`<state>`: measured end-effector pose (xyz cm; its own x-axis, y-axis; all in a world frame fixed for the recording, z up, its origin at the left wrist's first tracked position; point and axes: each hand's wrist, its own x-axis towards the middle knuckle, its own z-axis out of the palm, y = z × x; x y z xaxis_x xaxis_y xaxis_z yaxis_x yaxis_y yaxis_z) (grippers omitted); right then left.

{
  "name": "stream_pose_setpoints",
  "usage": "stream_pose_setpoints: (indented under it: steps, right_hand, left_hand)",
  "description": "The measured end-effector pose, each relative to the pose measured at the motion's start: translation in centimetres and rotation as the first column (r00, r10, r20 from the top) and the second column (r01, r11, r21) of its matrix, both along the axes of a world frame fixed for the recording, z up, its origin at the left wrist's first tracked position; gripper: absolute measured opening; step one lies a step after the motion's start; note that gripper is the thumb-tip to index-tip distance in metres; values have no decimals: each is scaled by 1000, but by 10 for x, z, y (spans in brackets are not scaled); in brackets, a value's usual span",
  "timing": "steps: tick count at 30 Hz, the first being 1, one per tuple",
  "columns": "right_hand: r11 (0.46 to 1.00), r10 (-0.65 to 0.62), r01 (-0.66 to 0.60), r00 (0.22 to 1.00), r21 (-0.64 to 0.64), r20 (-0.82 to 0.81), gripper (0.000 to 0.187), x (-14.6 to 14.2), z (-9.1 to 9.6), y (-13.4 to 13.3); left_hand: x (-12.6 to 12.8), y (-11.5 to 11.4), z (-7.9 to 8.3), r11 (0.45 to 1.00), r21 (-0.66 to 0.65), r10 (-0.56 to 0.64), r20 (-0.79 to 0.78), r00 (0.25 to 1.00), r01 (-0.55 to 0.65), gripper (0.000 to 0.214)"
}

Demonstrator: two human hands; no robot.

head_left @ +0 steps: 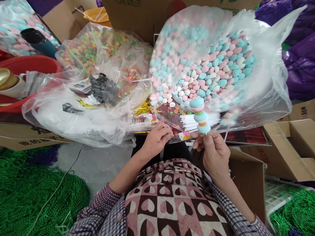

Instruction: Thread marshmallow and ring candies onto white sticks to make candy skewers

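Upright in my right hand (216, 154) is a candy skewer (201, 116), its stick pinched between thumb and fingers. Pale blue and pink marshmallow-like sweets alternate on it with thin green and orange rings. My left hand (157, 139) is closed at the table's front edge, fingertips pressed together; what they hold, if anything, is too small to make out. Between the hands lies a clear printed wrapper (184, 135). Just beyond are white sticks (187, 121), loose ring candies (176, 111), gold twist ties (143, 108) and a stack of printed wrappers (141, 120).
A large open bag (268, 75) of pastel sweets fills the back right. Bags of ring candies (83, 49) stand back left, near a red basin (36, 62). Cardboard boxes (278, 141) are at right; green cords (22, 193) lie on the left.
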<state>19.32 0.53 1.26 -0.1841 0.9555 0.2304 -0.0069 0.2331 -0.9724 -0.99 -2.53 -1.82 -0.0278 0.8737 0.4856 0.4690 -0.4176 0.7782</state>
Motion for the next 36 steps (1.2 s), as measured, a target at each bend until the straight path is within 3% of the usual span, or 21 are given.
stream_pose_setpoints:
  steps: [5, 11, 15, 21, 24, 28, 31, 36]
  right_hand:
    - [999, 21, -20, 999, -25, 39, 14, -1, 4, -1]
    - [981, 137, -113, 978, -158, 157, 20, -2, 9, -4]
    - [987, 122, -104, 981, -124, 148, 21, 0, 7, -6]
    - [960, 235, -213, 966, -182, 108, 21, -2, 8, -6]
    - [969, 203, -181, 971, -167, 127, 21, -3, 6, -6]
    - [963, 102, -109, 994, -246, -42, 19, -4, 5, -3]
    - [924, 80, -150, 975, -352, -206, 19, -5, 9, 3]
    - [833, 121, -246, 955, -495, -272, 15, -10, 18, 10]
  left_hand:
    - [1, -1, 1, 1000, -20, -7, -38, 999, 6, 17]
    - [2, -2, 2, 1000, 9, 9, -73, 997, -8, 16]
    - [3, 0, 2, 998, 38, 54, -47, 997, -52, 14]
    - [8, -1, 2, 996, 40, 77, -41, 996, -76, 13]
    - [10, -2, 2, 997, 43, 68, -28, 997, -67, 14]
    - [6, -2, 3, 997, 26, 67, 104, 992, -70, 15]
    - [2, -3, 4, 998, -2, 63, 178, 982, -64, 15]
    - [0, -7, 4, 996, 53, 64, 136, 989, -72, 14]
